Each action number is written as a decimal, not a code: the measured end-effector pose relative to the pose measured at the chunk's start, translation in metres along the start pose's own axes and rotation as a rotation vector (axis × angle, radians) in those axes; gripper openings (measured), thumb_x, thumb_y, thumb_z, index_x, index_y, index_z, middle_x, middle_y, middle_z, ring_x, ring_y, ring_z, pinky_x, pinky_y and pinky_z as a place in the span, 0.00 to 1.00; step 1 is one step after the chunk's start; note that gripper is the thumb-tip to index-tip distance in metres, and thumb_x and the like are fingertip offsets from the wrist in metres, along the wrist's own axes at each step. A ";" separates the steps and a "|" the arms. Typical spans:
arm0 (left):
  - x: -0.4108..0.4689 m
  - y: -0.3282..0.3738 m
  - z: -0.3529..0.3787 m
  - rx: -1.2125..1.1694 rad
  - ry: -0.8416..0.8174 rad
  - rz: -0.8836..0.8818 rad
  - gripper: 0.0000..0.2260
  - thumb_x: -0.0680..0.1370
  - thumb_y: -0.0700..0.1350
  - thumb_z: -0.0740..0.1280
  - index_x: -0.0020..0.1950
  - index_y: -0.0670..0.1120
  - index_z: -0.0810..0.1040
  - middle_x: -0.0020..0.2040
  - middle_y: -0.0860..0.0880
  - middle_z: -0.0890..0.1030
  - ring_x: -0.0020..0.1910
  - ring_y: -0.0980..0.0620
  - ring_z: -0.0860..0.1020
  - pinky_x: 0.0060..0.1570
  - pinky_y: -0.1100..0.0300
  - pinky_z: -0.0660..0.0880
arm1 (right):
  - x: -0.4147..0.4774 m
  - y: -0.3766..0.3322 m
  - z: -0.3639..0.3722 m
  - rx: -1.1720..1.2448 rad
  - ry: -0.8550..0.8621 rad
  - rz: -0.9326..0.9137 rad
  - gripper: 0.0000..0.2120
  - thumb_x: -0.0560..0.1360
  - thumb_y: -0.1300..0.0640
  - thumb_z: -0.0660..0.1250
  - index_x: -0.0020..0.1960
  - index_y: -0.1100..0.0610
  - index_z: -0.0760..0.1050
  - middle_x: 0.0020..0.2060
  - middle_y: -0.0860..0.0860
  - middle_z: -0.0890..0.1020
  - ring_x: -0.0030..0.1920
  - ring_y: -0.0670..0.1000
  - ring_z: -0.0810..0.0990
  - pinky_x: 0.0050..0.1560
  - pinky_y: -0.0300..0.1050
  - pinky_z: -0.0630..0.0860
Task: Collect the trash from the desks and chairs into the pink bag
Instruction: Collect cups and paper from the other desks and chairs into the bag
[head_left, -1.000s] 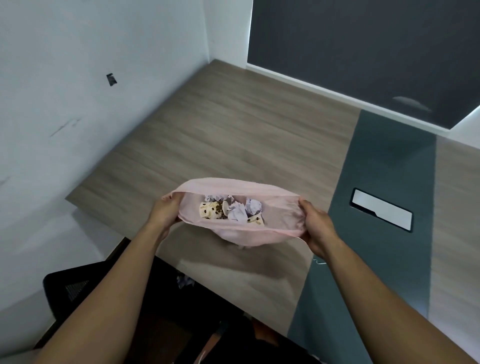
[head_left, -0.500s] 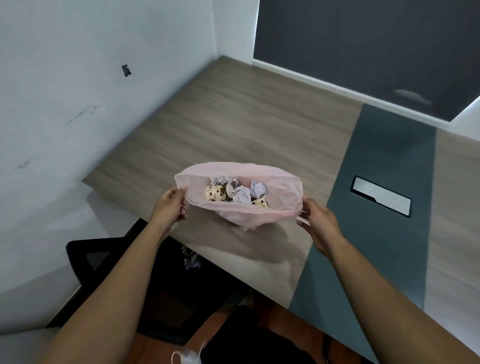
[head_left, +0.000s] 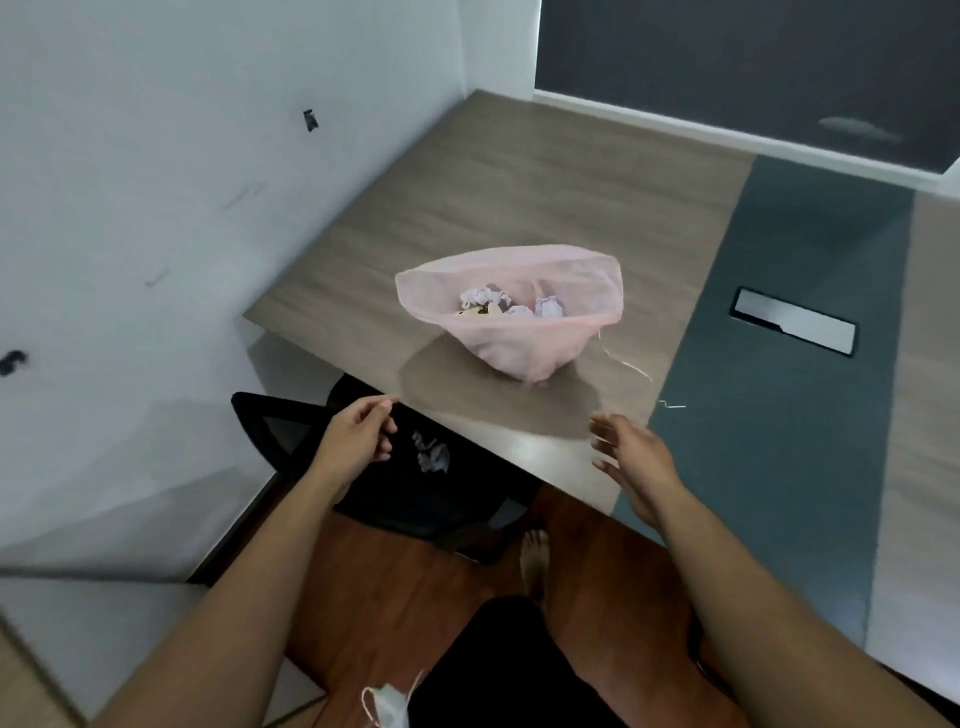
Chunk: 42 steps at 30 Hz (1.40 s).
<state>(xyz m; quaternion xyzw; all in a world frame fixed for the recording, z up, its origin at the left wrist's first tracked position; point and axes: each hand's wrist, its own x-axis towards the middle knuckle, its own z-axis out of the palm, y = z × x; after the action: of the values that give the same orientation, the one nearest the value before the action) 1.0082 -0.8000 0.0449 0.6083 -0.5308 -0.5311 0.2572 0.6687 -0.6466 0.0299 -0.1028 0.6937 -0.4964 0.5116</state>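
"Where was the bag at that moment?"

"The pink bag (head_left: 519, 348) sat on the wooden desk (head_left: 519, 182), ahead of both hands and apart from them, a little nearer my right hand (head_left: 631, 454) than my left hand (head_left: 358, 434). Its mouth gaped upward. I could see crumpled paper (head_left: 485, 297) lying inside, with something tan beside it that I couldn't make out."

"Were the hands holding anything?"

"Nothing. My left hand hovered at the desk's near edge, above the black chair (head_left: 415, 499), its fingers loosely curled round empty air. My right hand hung over the same edge further along, fingers relaxed and slightly spread. Neither touched the bag."

"Any trash outside it?"

"One wad of paper (head_left: 431, 452) lay on the chair seat, just to the right of my left hand and a little below its fingertips. The bag's thin drawstring (head_left: 626, 364) trailed across the desktop from the bag's right side toward my right hand and ended short of it. Ahead and to the right of that hand ran the desk's grey strip (head_left: 779, 441), with a white plate (head_left: 792, 321) set into it. A white face mask (head_left: 387, 704) showed low between my forearms. I couldn't tell whether it lay on the floor."
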 end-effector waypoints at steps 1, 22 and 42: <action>-0.010 -0.005 -0.007 0.067 -0.022 0.019 0.11 0.89 0.48 0.63 0.64 0.51 0.84 0.46 0.46 0.83 0.37 0.52 0.80 0.37 0.58 0.81 | -0.008 0.012 0.007 0.000 -0.007 0.008 0.13 0.87 0.50 0.65 0.63 0.54 0.84 0.61 0.52 0.86 0.60 0.53 0.82 0.60 0.51 0.80; 0.011 -0.083 -0.127 1.387 -0.590 0.274 0.32 0.83 0.51 0.65 0.87 0.59 0.60 0.87 0.53 0.60 0.88 0.49 0.53 0.86 0.40 0.41 | -0.084 0.100 0.238 -1.093 -0.550 -0.107 0.34 0.82 0.42 0.68 0.86 0.44 0.64 0.80 0.49 0.68 0.75 0.56 0.74 0.72 0.49 0.74; -0.037 -0.143 -0.161 1.448 -0.481 0.475 0.27 0.86 0.46 0.63 0.84 0.63 0.66 0.83 0.54 0.70 0.79 0.48 0.69 0.76 0.49 0.64 | -0.131 0.139 0.265 -1.500 -0.486 -0.190 0.31 0.80 0.51 0.71 0.82 0.45 0.72 0.53 0.52 0.85 0.54 0.55 0.85 0.53 0.46 0.78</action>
<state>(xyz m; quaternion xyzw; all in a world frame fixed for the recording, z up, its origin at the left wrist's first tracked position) 1.2144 -0.7625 -0.0180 0.3638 -0.9000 -0.1022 -0.2171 0.9949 -0.6484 0.0033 -0.5842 0.7002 0.0981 0.3986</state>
